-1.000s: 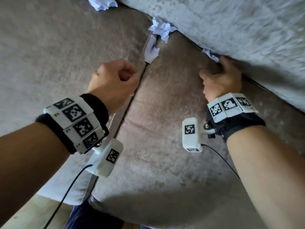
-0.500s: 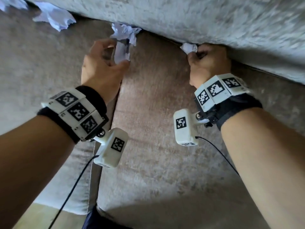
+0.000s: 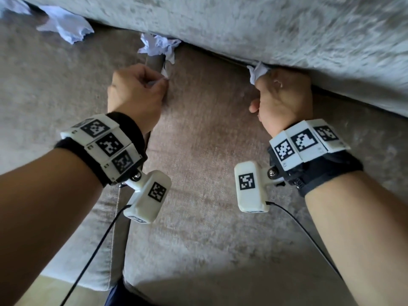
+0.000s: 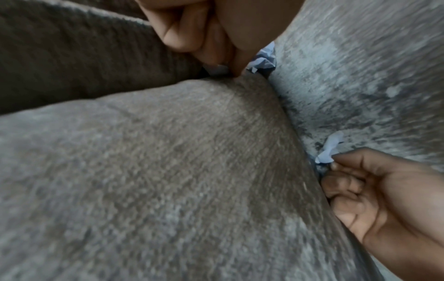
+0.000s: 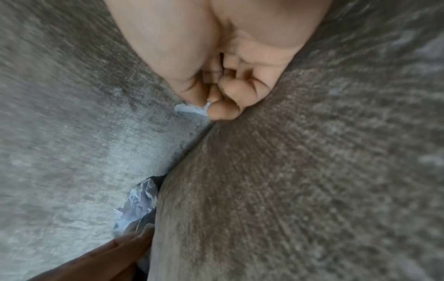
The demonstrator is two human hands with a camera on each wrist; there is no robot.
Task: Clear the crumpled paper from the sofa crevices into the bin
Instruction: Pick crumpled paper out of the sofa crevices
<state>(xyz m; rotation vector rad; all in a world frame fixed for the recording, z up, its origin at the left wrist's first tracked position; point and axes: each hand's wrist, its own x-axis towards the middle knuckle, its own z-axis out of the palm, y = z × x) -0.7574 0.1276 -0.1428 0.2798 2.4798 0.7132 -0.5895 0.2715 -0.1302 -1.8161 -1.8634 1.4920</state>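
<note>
Both hands are at the sofa crevices, each on its own paper. The left hand [image 3: 136, 91] sits at the gap between the two seat cushions, fingers curled, thumb and fingertips pinching the lower strip of a paper scrap [image 3: 164, 71]; most of that strip is hidden by the hand. Just above it, a crumpled paper wad [image 3: 157, 46] is jammed where the cushion gap meets the backrest [image 3: 265, 29]. Whether strip and wad are one piece, cannot tell.

The right hand [image 3: 284, 100] is pressed against the backrest seam, grip closed in a pinch on a small white paper piece [image 3: 256, 71] that sticks up out of the crevice. The left wrist view shows the same pinch [image 4: 329, 150] with the lower part of the paper still in the seam.

Another crumpled paper [image 3: 66, 27] lies at the far left along the backrest line, well apart from both hands. The backrest overhangs the seam and hides the right fingertips in the head view. The right seat cushion [image 3: 209, 151] lies between the two hands. No bin in view.
</note>
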